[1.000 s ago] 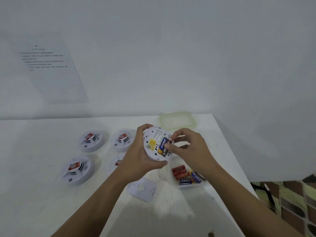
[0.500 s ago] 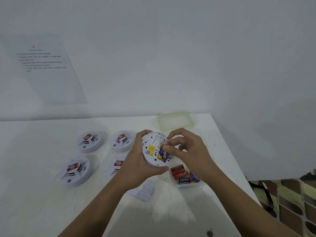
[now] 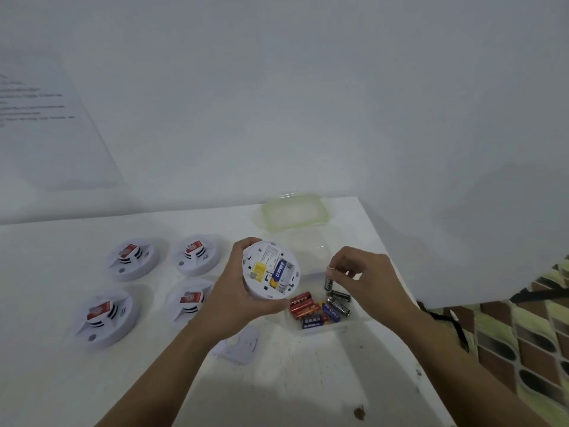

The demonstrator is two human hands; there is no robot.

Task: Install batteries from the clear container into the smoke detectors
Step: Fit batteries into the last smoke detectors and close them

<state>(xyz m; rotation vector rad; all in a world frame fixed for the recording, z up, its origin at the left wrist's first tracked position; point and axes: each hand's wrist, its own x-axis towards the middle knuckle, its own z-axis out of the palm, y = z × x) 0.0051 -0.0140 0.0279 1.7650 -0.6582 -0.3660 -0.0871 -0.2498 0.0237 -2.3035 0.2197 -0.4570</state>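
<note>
The left hand [image 3: 234, 303] grips a round white smoke detector [image 3: 260, 260] by its rim. The thumb is under the near edge and the fingers are curled over the far edge, so the detector's back tilts up toward the camera. A blue-and-yellow battery [image 3: 278, 272] sits in the open compartment on that back, beside a yellow label.

Just to the right, the right hand [image 3: 369, 282] hangs over the clear container [image 3: 320, 330] with the wrist bent down. Its thumb and fingertips pinch the top of a dark battery [image 3: 328, 283], which is held upright. It is not clear whether the battery's lower end touches the loose batteries [image 3: 308, 308]. These red, blue and dark batteries lie in a heap at the container's near end.

The container stands on the white desk [image 3: 308, 380] near its right edge, with its green-rimmed lid [image 3: 292, 212] lying just behind it. Four more smoke detectors [image 3: 132, 258] sit in two rows on the desk to the left. The left wrist hides part of the nearest one. A white cover plate [image 3: 241, 345] lies on the desk beside the left forearm. A printed sheet [image 3: 46, 118] hangs on the wall at the far left.
</note>
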